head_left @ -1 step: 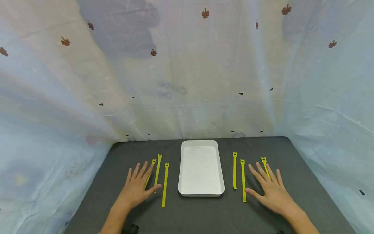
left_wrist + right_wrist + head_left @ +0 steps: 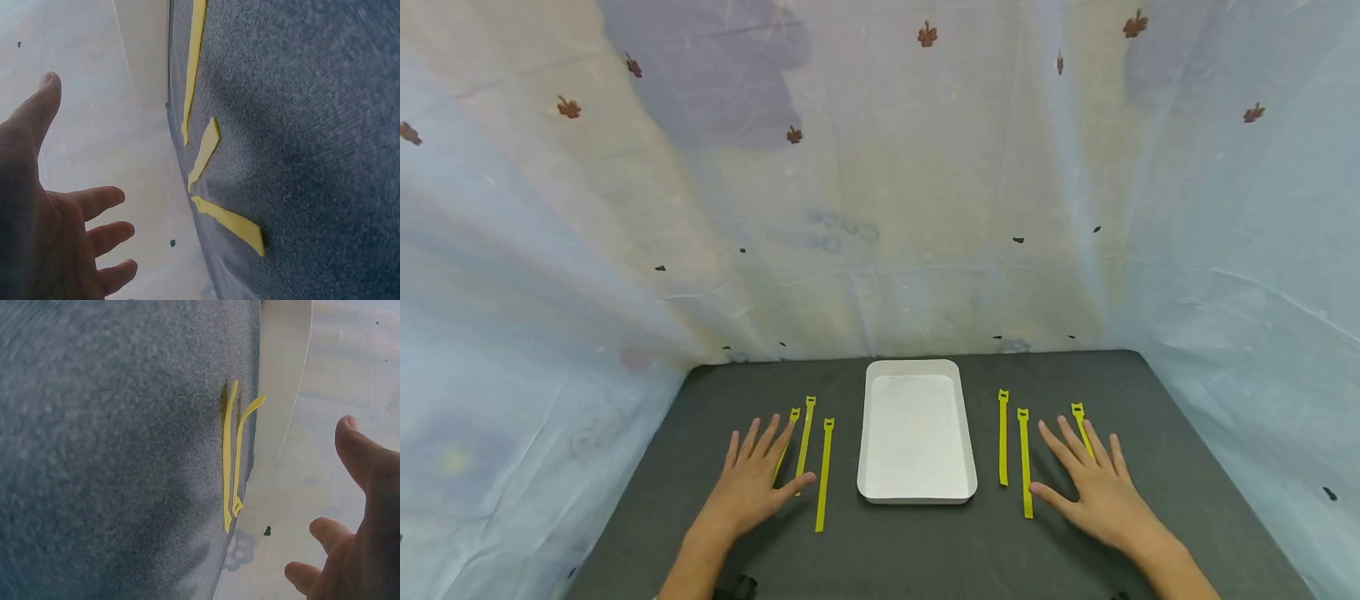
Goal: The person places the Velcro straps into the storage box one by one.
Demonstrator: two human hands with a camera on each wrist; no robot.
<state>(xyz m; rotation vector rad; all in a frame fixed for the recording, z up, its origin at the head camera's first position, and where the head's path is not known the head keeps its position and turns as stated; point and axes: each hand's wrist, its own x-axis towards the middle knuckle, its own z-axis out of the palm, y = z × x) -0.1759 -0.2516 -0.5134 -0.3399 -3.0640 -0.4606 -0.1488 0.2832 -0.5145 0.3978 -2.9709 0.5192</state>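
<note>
Across the dark counter (image 2: 917,550), two bare hands are out over the work, one either side of a white tray (image 2: 917,433). That tray sits right in the middle, its long sides running front to back, its far end close to the counter's far edge.

On the left, three yellow straps: the inner left strap (image 2: 824,477) nearest the tray, the middle left strap (image 2: 805,442) just beside it, and the outer left strap (image 2: 782,462), partly hidden by fingers. Over on the right, three more: the inner right strap (image 2: 1003,437) near the tray, the middle right strap (image 2: 1026,462) just beside it, and the outer right strap (image 2: 1082,425), well apart from them towards the counter's right edge. All six have their slotted ends towards the far edge.

And the left hand (image 2: 751,483)? Fingers apart, thumb out towards the tray, holding nothing; the left wrist view has it raised off the counter. The right hand (image 2: 1097,496) mirrors it, fingers fanned, raised too, covering the near part of the outer right strap. Its thumb tip comes right up to the middle right strap in the head view; whether they touch, I can't tell.

Behind it all hangs a pale curtain (image 2: 925,200), dotted with brown leaf shapes (image 2: 927,35).
</note>
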